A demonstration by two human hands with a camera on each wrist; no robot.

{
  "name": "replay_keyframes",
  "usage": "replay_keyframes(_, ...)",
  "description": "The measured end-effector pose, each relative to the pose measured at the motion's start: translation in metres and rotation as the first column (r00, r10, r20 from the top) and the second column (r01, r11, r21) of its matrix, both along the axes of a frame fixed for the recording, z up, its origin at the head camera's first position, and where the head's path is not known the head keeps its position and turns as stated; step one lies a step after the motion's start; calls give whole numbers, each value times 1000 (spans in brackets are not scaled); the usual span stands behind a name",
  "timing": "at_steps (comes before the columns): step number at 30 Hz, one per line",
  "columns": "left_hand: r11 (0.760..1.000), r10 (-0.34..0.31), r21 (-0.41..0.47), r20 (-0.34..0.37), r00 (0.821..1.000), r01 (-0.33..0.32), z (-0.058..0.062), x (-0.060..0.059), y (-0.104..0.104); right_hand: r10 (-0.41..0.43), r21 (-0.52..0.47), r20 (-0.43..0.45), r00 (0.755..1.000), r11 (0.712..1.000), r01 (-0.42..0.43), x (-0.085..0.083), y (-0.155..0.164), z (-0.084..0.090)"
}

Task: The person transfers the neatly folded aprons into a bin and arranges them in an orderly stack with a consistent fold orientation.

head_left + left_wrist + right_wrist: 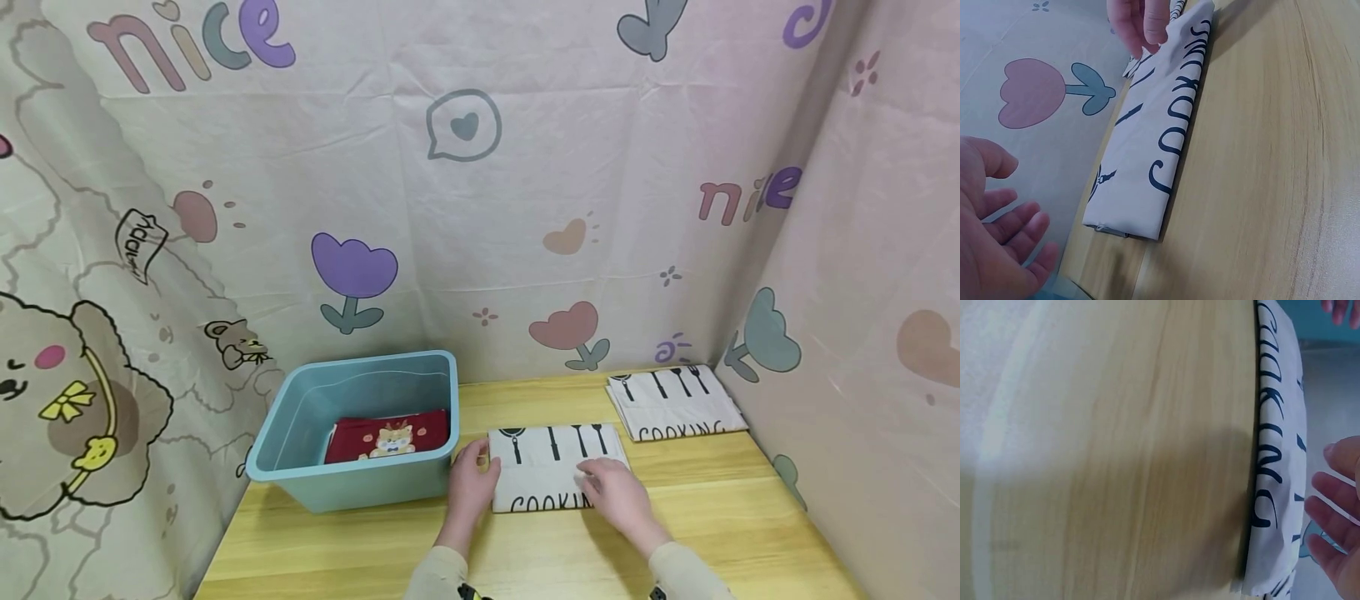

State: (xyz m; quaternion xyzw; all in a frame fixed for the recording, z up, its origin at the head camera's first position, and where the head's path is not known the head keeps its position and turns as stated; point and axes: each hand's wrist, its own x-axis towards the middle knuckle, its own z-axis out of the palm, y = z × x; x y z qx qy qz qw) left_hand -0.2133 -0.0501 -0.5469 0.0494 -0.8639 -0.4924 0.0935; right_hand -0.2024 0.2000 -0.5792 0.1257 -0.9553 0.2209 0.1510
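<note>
A folded white cloth [555, 471] printed with black utensils and "COOKING" lies on the wooden table [360, 550]. My left hand [471, 479] is at its left edge, beside the bin, palm open and fingers relaxed [1004, 240]. My right hand [611, 492] rests with straight fingers on the cloth's right front part. The left wrist view shows the cloth [1160, 131] lengthwise, with the right hand's fingertips [1141, 28] touching its far end. In the right wrist view the right hand's fingers [1335, 519] are spread next to the cloth [1275, 456].
A light blue plastic bin [360, 487] stands left of the cloth and holds a folded red cloth with a cat print [386, 435]. A second folded "COOKING" cloth [675, 404] lies at the back right. Patterned fabric walls close in the table behind and at both sides.
</note>
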Motion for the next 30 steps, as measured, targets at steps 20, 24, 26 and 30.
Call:
replay_keyframes(20,956,-56,294,180,982,1,7,-7,-3,-114,-333,62,992,934,128,-11,27,8)
replay_keyframes(24,933,-76,359,209,975,-5,6,-9,-4,-114,-387,129,985,909,156,-14,33,8)
replay_keyframes(26,922,-80,387,220,972,-12,5,-10,-5,-117,-406,156,981,897,172,-16,37,7)
replay_keyframes(30,911,-75,412,249,966,-36,3,-12,-5,-127,-433,205,970,877,207,-19,44,6)
